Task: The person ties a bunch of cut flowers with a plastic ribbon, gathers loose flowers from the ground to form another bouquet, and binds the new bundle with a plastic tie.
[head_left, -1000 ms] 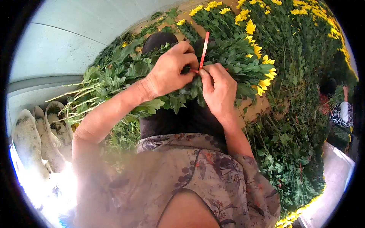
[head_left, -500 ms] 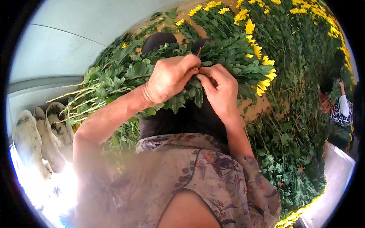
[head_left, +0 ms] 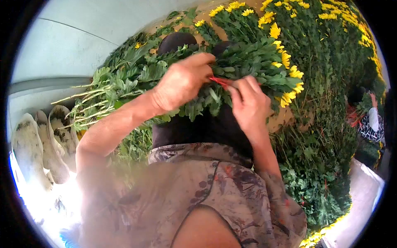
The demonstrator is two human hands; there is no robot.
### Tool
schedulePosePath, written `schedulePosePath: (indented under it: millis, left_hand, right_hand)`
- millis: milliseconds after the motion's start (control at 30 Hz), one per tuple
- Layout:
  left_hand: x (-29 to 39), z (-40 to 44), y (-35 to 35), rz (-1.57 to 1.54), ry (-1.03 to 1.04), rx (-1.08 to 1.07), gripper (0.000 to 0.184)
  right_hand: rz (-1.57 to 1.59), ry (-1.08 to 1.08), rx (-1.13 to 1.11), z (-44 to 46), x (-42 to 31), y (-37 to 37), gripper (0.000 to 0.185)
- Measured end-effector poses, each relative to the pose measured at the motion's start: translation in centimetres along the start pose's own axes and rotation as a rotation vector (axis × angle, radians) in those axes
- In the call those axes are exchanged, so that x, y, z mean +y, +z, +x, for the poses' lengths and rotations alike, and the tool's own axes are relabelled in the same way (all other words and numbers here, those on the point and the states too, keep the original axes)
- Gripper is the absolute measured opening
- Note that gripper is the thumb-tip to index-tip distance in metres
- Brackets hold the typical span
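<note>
A bunch of yellow chrysanthemums (head_left: pixel 258 62) lies across my lap, its bare stems pointing left and its blooms right. Over the middle of the bunch, a red string (head_left: pixel 220 80) is stretched between my hands. My left hand (head_left: pixel 181 84) is closed, pinching one end of the string, with its index finger raised and slightly blurred. On the other end, the fingertips of my right hand (head_left: pixel 251 101) are pinched together just above the leaves. Whether the string passes all the way round the stems is hidden by foliage.
Many more yellow chrysanthemums (head_left: pixel 314 87) lie piled along the right and far side. White dirt-stained footwear (head_left: pixel 29 142) stands at the left by a pale wall (head_left: pixel 66 45). Another person's patterned clothing (head_left: pixel 370 126) shows at the far right, near a white sheet (head_left: pixel 364 194).
My right hand has moved right and slightly down, away from my left hand. More of the red string now shows, drawn out between them. The bunch stays on my lap.
</note>
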State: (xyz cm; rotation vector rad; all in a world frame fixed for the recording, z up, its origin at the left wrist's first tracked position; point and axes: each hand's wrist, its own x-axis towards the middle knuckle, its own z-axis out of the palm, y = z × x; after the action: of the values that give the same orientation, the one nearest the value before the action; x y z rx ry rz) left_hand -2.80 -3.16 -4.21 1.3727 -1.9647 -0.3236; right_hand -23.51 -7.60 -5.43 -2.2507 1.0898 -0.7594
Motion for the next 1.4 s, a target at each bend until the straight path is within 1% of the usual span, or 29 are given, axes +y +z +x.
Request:
schedulePosePath:
  millis: [33, 167, 200, 233, 300, 333, 367, 400, 467, 500, 533, 567, 600, 633, 700, 733, 767, 833, 867, 900, 933, 967, 1033, 1133, 1200, 1233, 1300, 1333, 1400]
  left_hand:
    - [-0.7, -0.5, -0.7, 0.073, -0.049, -0.011, 0.022]
    - [-0.4, -1.1, -0.6, 0.201, -0.062, -0.095, 0.023]
    - [-0.4, -1.2, -0.5, 0.228, -0.067, -0.057, 0.031]
    - [2.0, -1.2, -0.9, 0.341, -0.136, -0.034, 0.051]
    - [3.3, -2.3, -0.4, 0.491, -0.114, -0.144, 0.088]
    - [3.3, -3.0, 2.0, 0.552, -0.073, -0.137, 0.082]
    - [1.7, -3.2, 2.3, 0.456, -0.083, -0.125, 0.073]
    - [1.9, -2.0, 2.6, 0.393, -0.086, -0.123, 0.064]
    - [1.6, -1.5, 4.7, 0.394, -0.019, 0.066, 0.057]
    - [2.1, -1.2, 4.7, 0.424, 0.033, 0.098, 0.058]
    - [1.5, -0.5, 7.1, 0.443, 0.055, 0.211, 0.058]
    - [1.3, 0.3, 8.5, 0.482, 0.024, 0.219, 0.057]
    - [1.7, 0.6, 8.1, 0.449, 0.006, 0.185, 0.059]
    - [1.8, 0.3, 8.1, 0.436, 0.002, 0.214, 0.064]
    - [3.1, 0.1, 6.0, 0.34, -0.058, 0.253, 0.074]
    - [3.5, -0.5, 4.1, 0.44, -0.017, 0.28, 0.08]
    - [4.5, -2.6, -0.3, 0.535, 0.033, 0.302, 0.085]
    - [4.8, -5.6, -6.6, 0.551, -0.093, 0.201, 0.098]
    - [3.4, -8.4, -8.7, 0.575, -0.18, 0.25, 0.104]
    - [3.4, -10.9, -12.5, 0.46, -0.402, 0.073, 0.111]
    - [0.5, -14.9, -13.1, 0.439, -0.441, 0.115, 0.121]
    - [-1.2, -18.7, -13.2, 0.506, -0.623, 0.037, 0.128]
    - [-1.8, -24.8, -11.8, 0.209, -0.811, 0.01, 0.134]
    - [-2.3, -27.9, -7.3, 0.273, -0.818, -0.121, 0.122]
    - [-4.1, -29.1, -3.7, 0.277, -1.036, 0.114, 0.106]
    - [-4.7, -29.2, -2.9, 0.267, -1.028, 0.113, 0.106]
    - [-5.8, -28.7, -1.9, 0.293, -1.263, 0.408, 0.093]
    - [-6.2, -28.4, -1.4, 0.156, -1.268, 0.546, 0.09]
    - [-6.4, -27.9, -0.8, 0.161, -1.234, 0.627, 0.088]
  right_hand:
    - [-0.131, 0.022, 0.001, -0.8, 0.6, -0.5, 0.011]
    - [-0.1, 0.079, -0.008, -2.5, 0.5, -0.9, 0.01]
    - [-0.061, 0.122, -0.039, -2.6, 0.2, -0.9, 0.01]
    - [-0.027, 0.169, -0.08, -3.5, 0.4, -1.5, 0.01]
    - [0.426, 0.52, -0.394, -6.5, 2.8, -2.0, 0.021]
    - [0.732, 0.571, -0.477, -7.7, 3.3, -1.7, 0.038]
    - [1.027, 0.629, -0.58, -6.9, 3.2, 0.1, 0.055]
    - [1.015, 0.591, -0.633, -6.7, 3.2, 0.8, 0.055]
    - [1.537, 0.664, -0.314, -6.5, 2.4, 3.7, 0.063]
    - [1.526, 0.629, -0.376, -6.2, 3.5, 4.5, 0.063]
    - [1.782, 0.768, -0.299, -5.2, 5.6, 5.2, 0.062]
    - [2.023, 0.929, -0.208, -3.5, 6.3, 6.1, 0.063]
    - [1.854, 0.762, 0.088, -2.3, 3.5, 6.7, 0.06]
    - [1.843, 0.747, 0.036, -1.6, 3.4, 7.1, 0.06]
    - [1.661, 0.499, 0.096, -0.5, 4.8, 7.2, 0.067]
    - [1.557, 0.389, 0.139, -0.3, 5.5, 6.9, 0.07]
    - [1.538, 0.392, 0.132, -0.1, 3.6, 5.8, 0.07]
    - [1.494, 0.792, 0.164, 1.0, -0.3, 2.0, 0.075]
    - [1.273, 0.635, 0.135, 0.8, 0.8, 1.2, 0.08]
    - [1.262, 0.635, 0.148, 0.8, 1.0, 0.5, 0.08]
    - [1.219, 0.637, 0.254, 1.0, 1.2, -0.3, 0.077]
    - [1.175, 0.635, 0.361, 1.3, 1.6, -1.1, 0.074]
    - [1.201, 0.648, 0.413, 1.4, 4.1, -2.0, 0.075]
    - [1.114, 0.73, 0.496, 1.2, 1.8, -1.8, 0.076]
    - [1.106, 0.716, 0.498, 1.5, 5.5, -1.6, 0.077]
    - [1.118, 0.704, 0.484, 1.7, 7.3, -1.8, 0.077]
    - [1.131, 0.644, 0.432, 1.7, 7.4, -2.4, 0.078]
    - [1.138, 0.644, 0.429, 1.8, 7.3, -2.6, 0.078]
    - [1.141, 0.639, 0.426, 1.9, 5.9, -2.7, 0.079]
